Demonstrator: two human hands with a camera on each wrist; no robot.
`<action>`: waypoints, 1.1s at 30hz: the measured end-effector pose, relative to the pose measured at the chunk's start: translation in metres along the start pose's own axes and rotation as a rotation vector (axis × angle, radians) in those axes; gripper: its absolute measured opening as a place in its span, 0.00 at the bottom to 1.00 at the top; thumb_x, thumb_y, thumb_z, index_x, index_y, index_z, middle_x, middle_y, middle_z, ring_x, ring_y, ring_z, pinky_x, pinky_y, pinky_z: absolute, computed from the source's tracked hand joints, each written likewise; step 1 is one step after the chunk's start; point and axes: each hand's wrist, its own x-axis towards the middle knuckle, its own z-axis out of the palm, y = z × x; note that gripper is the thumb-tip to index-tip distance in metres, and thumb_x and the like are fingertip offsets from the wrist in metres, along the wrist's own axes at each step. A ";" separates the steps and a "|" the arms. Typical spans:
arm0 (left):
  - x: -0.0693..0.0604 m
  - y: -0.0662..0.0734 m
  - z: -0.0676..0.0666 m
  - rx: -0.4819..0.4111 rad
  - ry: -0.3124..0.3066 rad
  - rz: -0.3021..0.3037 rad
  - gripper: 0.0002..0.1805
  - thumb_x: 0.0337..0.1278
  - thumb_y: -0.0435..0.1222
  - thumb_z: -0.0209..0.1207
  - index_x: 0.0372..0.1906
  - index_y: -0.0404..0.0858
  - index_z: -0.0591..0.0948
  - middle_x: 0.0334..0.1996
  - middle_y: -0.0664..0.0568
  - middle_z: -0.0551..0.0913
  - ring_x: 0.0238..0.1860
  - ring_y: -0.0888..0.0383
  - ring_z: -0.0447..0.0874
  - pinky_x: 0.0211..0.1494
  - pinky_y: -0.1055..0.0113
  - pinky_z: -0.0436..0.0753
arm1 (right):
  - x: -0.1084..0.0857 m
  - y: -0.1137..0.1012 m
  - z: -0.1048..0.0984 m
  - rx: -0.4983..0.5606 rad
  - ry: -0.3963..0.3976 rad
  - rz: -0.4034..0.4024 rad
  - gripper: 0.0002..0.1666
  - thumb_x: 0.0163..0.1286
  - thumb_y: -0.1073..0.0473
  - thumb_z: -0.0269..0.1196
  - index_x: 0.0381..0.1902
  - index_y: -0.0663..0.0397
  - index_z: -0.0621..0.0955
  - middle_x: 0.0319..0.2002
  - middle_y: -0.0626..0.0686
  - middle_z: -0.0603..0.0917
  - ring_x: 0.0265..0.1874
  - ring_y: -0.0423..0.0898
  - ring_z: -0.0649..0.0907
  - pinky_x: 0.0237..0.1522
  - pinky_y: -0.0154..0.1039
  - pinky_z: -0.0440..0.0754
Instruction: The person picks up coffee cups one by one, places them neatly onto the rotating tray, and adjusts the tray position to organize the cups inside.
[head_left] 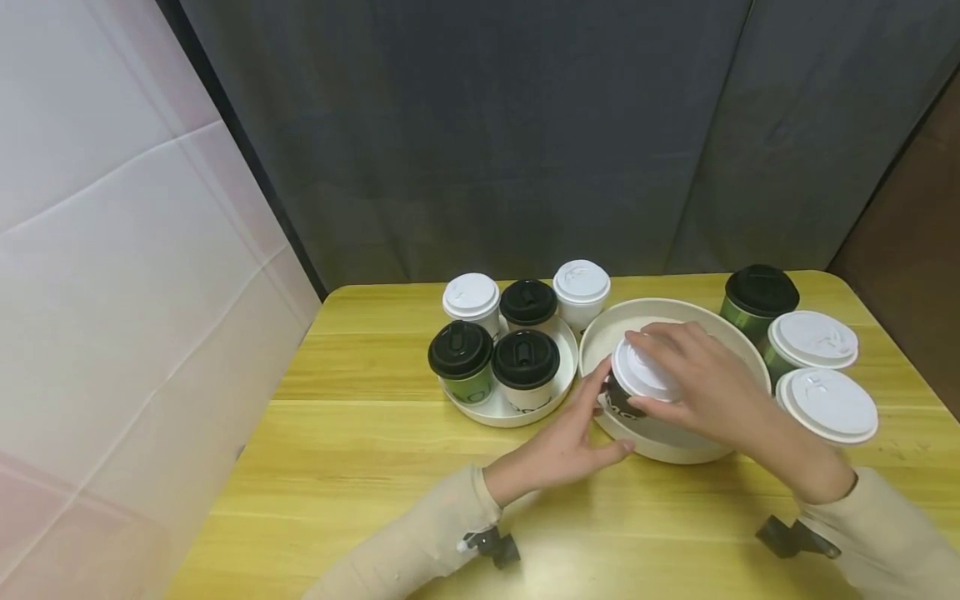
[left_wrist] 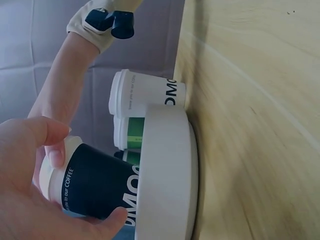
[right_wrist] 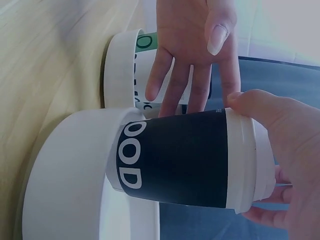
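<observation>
Right fingers (head_left: 658, 348) held a dark coffee cup (right_wrist: 175, 157) at the big tray (head_left: 675, 454), left fingers (head_left: 588, 395) spread wide; the small tray (head_left: 506, 419) already had cups (head_left: 527, 358), but three others (head_left: 813, 337) stood outside.

A white-lidded black cup (right_wrist: 172, 160) tilts over the round tray (head_left: 675, 454).

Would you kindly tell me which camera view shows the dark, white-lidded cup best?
The right wrist view: it shows the dark cup nearly whole, side-on, lettering included, though the right hand covers part of the white lid. The left wrist view shows it partly behind the left hand; the head view shows mainly the lid.
</observation>
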 end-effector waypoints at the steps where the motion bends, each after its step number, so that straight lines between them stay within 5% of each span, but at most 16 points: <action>1: 0.000 -0.001 0.000 -0.010 0.002 -0.005 0.55 0.59 0.41 0.63 0.80 0.52 0.37 0.76 0.46 0.55 0.75 0.51 0.63 0.75 0.62 0.71 | 0.000 0.000 0.001 0.002 -0.008 0.005 0.41 0.64 0.29 0.59 0.64 0.52 0.76 0.54 0.60 0.80 0.52 0.57 0.78 0.48 0.55 0.81; 7: -0.001 -0.004 0.002 -0.031 0.013 -0.045 0.56 0.58 0.41 0.63 0.80 0.53 0.37 0.78 0.49 0.54 0.77 0.52 0.60 0.75 0.59 0.70 | 0.000 0.002 0.007 -0.006 -0.056 0.031 0.43 0.54 0.42 0.72 0.65 0.51 0.75 0.56 0.61 0.79 0.53 0.57 0.77 0.47 0.56 0.82; 15: -0.003 -0.005 0.005 0.050 0.032 -0.120 0.55 0.58 0.45 0.64 0.80 0.51 0.39 0.79 0.49 0.53 0.78 0.47 0.54 0.77 0.48 0.64 | 0.000 0.004 0.015 -0.017 -0.087 0.031 0.44 0.52 0.42 0.73 0.65 0.52 0.75 0.55 0.61 0.80 0.51 0.57 0.78 0.47 0.55 0.82; 28: -0.004 -0.007 0.007 0.054 0.023 -0.230 0.55 0.59 0.46 0.62 0.80 0.45 0.38 0.80 0.43 0.49 0.80 0.47 0.49 0.79 0.49 0.62 | 0.005 0.002 0.023 -0.012 -0.126 0.037 0.42 0.54 0.43 0.72 0.65 0.51 0.75 0.56 0.60 0.80 0.52 0.58 0.79 0.47 0.55 0.83; 33: -0.004 -0.009 0.008 0.058 0.037 -0.226 0.55 0.59 0.45 0.62 0.80 0.42 0.38 0.81 0.44 0.46 0.80 0.47 0.48 0.80 0.50 0.60 | 0.009 0.001 0.025 -0.004 -0.167 0.061 0.43 0.54 0.43 0.73 0.66 0.52 0.75 0.57 0.60 0.80 0.54 0.58 0.79 0.50 0.56 0.82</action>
